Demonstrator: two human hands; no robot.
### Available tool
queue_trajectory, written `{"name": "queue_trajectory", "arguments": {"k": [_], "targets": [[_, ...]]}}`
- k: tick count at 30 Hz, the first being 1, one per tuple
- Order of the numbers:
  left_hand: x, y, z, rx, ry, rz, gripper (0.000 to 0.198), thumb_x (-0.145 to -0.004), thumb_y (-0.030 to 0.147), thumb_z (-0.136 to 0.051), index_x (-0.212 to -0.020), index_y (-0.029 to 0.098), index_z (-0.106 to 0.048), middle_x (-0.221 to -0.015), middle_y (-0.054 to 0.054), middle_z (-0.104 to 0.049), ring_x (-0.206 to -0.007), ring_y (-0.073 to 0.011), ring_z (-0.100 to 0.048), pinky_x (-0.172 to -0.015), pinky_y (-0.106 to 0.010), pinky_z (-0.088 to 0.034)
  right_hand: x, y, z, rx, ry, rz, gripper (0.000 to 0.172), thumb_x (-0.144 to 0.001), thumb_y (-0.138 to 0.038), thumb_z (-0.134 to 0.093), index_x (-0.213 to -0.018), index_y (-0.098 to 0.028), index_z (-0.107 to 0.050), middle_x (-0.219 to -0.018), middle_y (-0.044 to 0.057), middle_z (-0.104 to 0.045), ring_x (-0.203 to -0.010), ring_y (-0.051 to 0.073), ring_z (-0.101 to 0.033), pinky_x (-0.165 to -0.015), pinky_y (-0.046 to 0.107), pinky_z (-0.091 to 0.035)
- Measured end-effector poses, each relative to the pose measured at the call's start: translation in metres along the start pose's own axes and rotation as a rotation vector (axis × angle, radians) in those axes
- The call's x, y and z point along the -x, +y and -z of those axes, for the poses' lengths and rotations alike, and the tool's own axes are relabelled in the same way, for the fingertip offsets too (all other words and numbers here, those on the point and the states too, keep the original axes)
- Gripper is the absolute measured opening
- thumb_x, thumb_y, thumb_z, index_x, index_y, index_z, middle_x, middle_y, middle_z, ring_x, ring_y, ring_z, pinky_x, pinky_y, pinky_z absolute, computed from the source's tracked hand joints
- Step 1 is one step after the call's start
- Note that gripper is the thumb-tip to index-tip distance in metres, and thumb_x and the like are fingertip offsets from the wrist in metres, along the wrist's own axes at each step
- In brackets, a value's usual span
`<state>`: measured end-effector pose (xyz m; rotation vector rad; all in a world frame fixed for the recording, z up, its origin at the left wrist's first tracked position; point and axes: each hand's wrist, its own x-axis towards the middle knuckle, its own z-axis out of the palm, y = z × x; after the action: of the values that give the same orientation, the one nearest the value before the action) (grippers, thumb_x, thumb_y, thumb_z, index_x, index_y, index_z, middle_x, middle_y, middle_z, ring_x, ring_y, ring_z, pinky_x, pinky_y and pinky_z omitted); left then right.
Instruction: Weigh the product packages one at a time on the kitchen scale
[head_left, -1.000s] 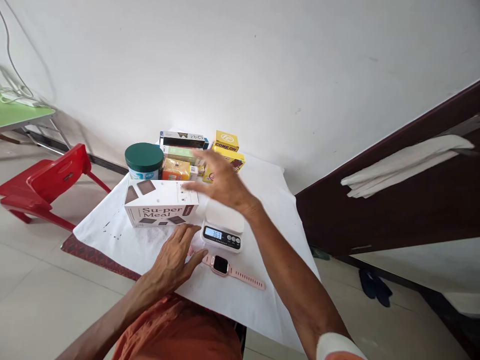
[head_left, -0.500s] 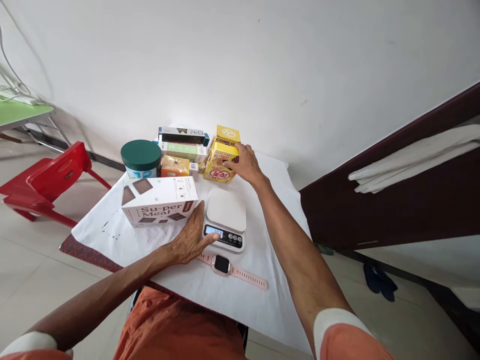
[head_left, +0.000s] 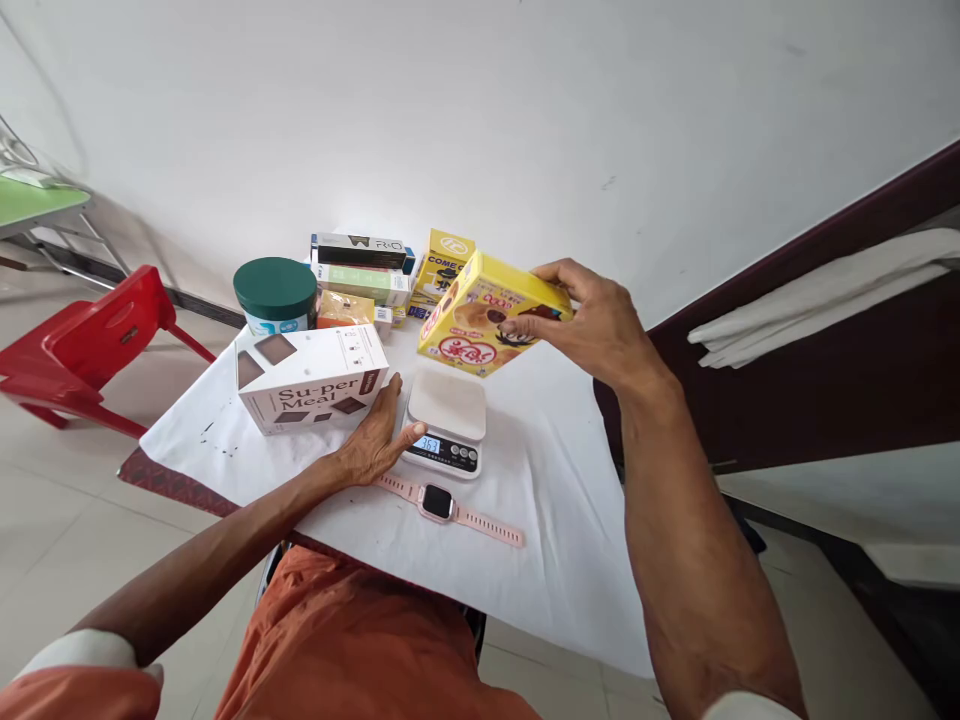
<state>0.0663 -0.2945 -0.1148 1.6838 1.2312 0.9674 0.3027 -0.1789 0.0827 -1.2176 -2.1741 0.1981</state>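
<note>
My right hand [head_left: 592, 325] grips a yellow snack box [head_left: 484, 325] and holds it tilted in the air above a small white kitchen scale [head_left: 446, 420]. The scale's platform is bare and its display is lit. My left hand [head_left: 375, 440] rests flat on the table with fingers spread, its thumb touching the scale's left front corner, beside a white "Su-per Meal" box [head_left: 307, 375]. A pink smartwatch [head_left: 442, 505] lies just in front of the scale.
The table wears a white cloth [head_left: 555, 500]. At its back stand a green-lidded tub [head_left: 275, 295], stacked boxes [head_left: 360, 265], a small orange pack [head_left: 337, 308] and a yellow "COME ON" box [head_left: 446, 262]. A red plastic chair [head_left: 82, 345] is on the left, a dark wooden panel [head_left: 825, 400] on the right.
My right hand reached to the back of the table, took hold of the yellow snack box and lifted it over the scale. My left hand slid up against the scale.
</note>
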Motion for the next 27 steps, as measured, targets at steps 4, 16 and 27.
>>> {"name": "queue_trajectory", "arguments": {"k": [4, 16, 27], "targets": [[-0.001, 0.002, -0.001, -0.016, 0.004, -0.006, 0.1, -0.097, 0.073, -0.041, -0.164, 0.006, -0.009, -0.169, -0.029, -0.019, -0.159, -0.0383, -0.021, -0.129, -0.059, -0.021, 0.033, 0.002, -0.001, -0.035, -0.085, -0.063, 0.039, -0.071, -0.043, -0.082, -0.101, -0.022, -0.067, -0.096, 0.003, -0.071, -0.085, 0.024, -0.064, -0.073, 0.035, -0.049], [-0.003, 0.004, -0.003, -0.032, 0.015, -0.017, 0.094, -0.099, 0.07, -0.04, -0.164, 0.012, -0.006, -0.167, -0.027, -0.024, -0.156, -0.0358, -0.03, -0.127, -0.058, -0.027, 0.047, 0.016, -0.019, -0.152, -0.101, -0.091, 0.074, -0.072, -0.057, -0.084, -0.135, -0.026, -0.061, -0.136, 0.012, -0.064, -0.121, 0.034, -0.062, -0.093, 0.049, -0.056], [-0.002, 0.005, -0.003, -0.046, 0.019, -0.039, 0.095, -0.098, 0.069, -0.043, -0.164, 0.01, -0.008, -0.165, -0.028, -0.025, -0.155, -0.0369, -0.03, -0.127, -0.057, -0.028, 0.051, 0.016, 0.01, -0.288, 0.111, -0.15, 0.067, -0.08, -0.069, -0.073, -0.135, -0.031, -0.062, -0.14, 0.011, -0.064, -0.129, 0.036, -0.059, -0.095, 0.056, -0.058]]}}
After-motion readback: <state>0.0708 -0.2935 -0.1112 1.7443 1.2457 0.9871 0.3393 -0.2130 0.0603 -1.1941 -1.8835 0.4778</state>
